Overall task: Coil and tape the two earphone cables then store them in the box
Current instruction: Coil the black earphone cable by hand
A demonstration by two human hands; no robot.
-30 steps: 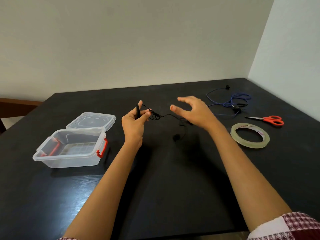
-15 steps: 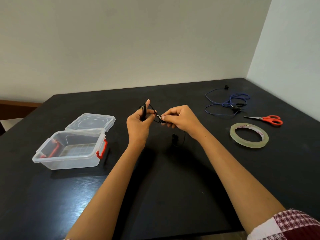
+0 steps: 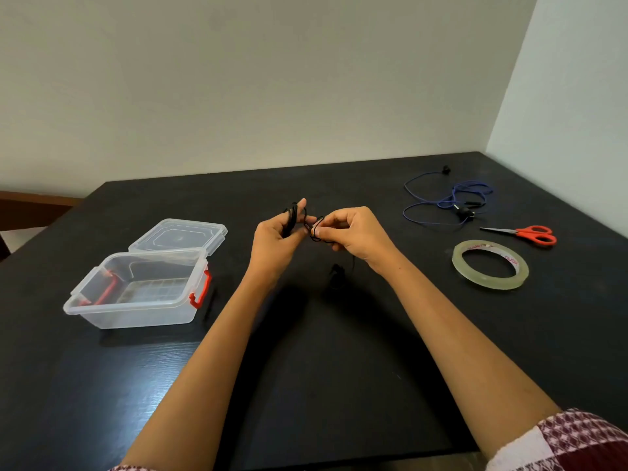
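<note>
Black table (image 3: 339, 385) with faint wood grain, set into a corner between two pale walls. At the left, standing open: clear plastic box (image 3: 142, 311), red latch (image 3: 200, 294) on its right end. Flat on the tabletop just behind, against the box's far rim: clear lid (image 3: 178, 234). Toward the far right corner, spread in loose tangled loops: blue earphone cable (image 3: 452, 198). Nearer than that, lying flat with blades pointing left: scissors (image 3: 530, 232) with red handles. Nearer again and apart from the scissors, lying flat: roll of clear tape (image 3: 489, 283).

Head-worn view, forward and down over the black table (image 3: 339, 385), near.
</note>
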